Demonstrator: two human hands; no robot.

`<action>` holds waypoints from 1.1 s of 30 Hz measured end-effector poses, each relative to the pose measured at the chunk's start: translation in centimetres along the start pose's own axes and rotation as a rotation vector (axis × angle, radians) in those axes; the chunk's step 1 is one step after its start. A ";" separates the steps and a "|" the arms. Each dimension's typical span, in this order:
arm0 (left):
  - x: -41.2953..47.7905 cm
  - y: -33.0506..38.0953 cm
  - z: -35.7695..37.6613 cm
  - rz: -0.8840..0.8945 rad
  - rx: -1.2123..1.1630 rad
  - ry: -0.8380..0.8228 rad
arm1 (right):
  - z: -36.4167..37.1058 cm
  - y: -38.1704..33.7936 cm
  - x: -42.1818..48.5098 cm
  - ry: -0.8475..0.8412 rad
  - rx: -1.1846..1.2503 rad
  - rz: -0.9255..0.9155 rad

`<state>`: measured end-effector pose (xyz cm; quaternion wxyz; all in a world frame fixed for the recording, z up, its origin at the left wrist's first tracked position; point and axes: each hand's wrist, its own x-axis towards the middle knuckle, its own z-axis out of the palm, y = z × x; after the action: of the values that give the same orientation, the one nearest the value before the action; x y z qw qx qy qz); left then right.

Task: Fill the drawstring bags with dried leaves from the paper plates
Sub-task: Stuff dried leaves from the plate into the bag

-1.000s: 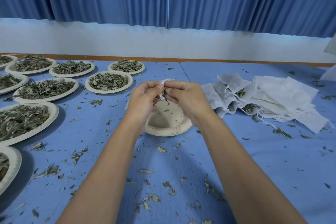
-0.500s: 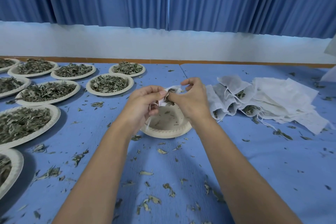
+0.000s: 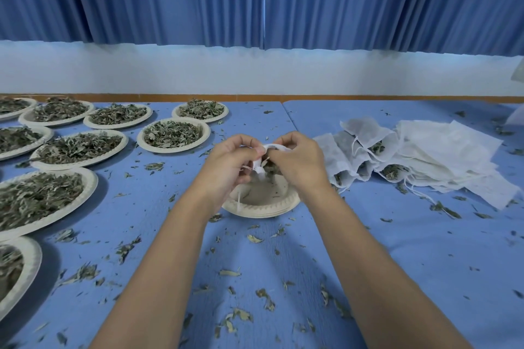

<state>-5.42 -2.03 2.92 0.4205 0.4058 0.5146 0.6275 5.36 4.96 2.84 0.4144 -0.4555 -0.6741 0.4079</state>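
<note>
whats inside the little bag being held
Dried leaves show at the mouth of the bag, between the left hand and right hand. Its fill level is hidden by them.

Soft, even, bluish light. Faint shadows fall on the table (image 3: 425, 249) under the forearms (image 3: 158, 278) and right of the plates (image 3: 91, 182). The wide lens bows the edges.

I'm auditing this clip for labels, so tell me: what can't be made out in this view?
Head view only:
- Drawstring bag: both the left hand and right hand cover most of it; fill level unknown.
- Nearest leaf plate: cut off by the left edge.
- Pile of bags: overlapping, so no count.
- White object: cut by the right edge, unidentifiable.
</note>
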 end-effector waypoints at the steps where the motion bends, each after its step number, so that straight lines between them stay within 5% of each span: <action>1: 0.0 0.0 0.0 0.014 -0.010 0.025 | -0.3 -0.1 0.1 -0.058 0.115 0.071; 7: 0.2 -0.1 0.0 0.052 -0.072 0.165 | -2.2 -0.7 0.3 -0.287 0.500 0.229; 22: 0.3 -0.5 -0.7 0.219 0.482 0.157 | -1.0 -1.2 -0.2 -0.129 0.357 0.080; 33: 0.8 -1.0 -0.3 0.300 0.548 0.354 | -1.3 -1.4 -0.3 -0.095 -0.046 -0.152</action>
<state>-5.81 -1.27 1.91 0.1036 0.4594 0.6635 0.5813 6.25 4.54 4.45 0.4013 -0.3924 -0.7348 0.3809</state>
